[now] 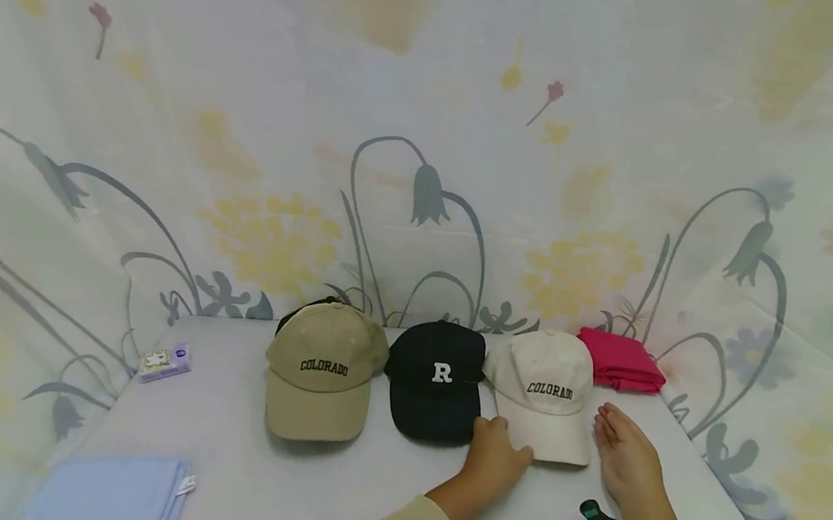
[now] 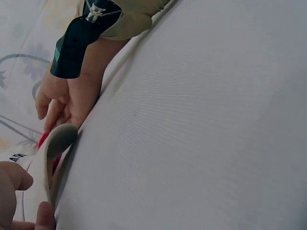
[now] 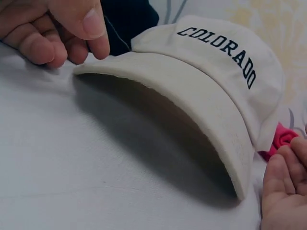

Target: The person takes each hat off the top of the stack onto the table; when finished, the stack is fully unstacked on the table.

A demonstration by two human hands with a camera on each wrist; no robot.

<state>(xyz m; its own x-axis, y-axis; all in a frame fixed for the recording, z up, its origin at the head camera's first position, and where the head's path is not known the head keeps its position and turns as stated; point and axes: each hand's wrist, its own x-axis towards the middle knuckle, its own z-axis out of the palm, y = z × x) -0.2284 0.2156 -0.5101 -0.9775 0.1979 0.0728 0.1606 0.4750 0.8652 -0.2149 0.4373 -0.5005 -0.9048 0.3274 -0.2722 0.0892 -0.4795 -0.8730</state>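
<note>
My left hand (image 1: 499, 456) curls its fingers on the left corner of the white cap's (image 1: 545, 390) brim, my open right hand (image 1: 626, 464) flanking it, keeping it squared between them.

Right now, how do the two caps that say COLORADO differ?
The tan cap is khaki with a dark panel showing behind its crown; the white cap is cream all over. The tan cap sits at the left end of the row with no hand near it; the white cap sits at the right end, the left hand at its brim corner and the right hand beside it. Both carry the same dark COLORADO lettering and face forward.
</note>
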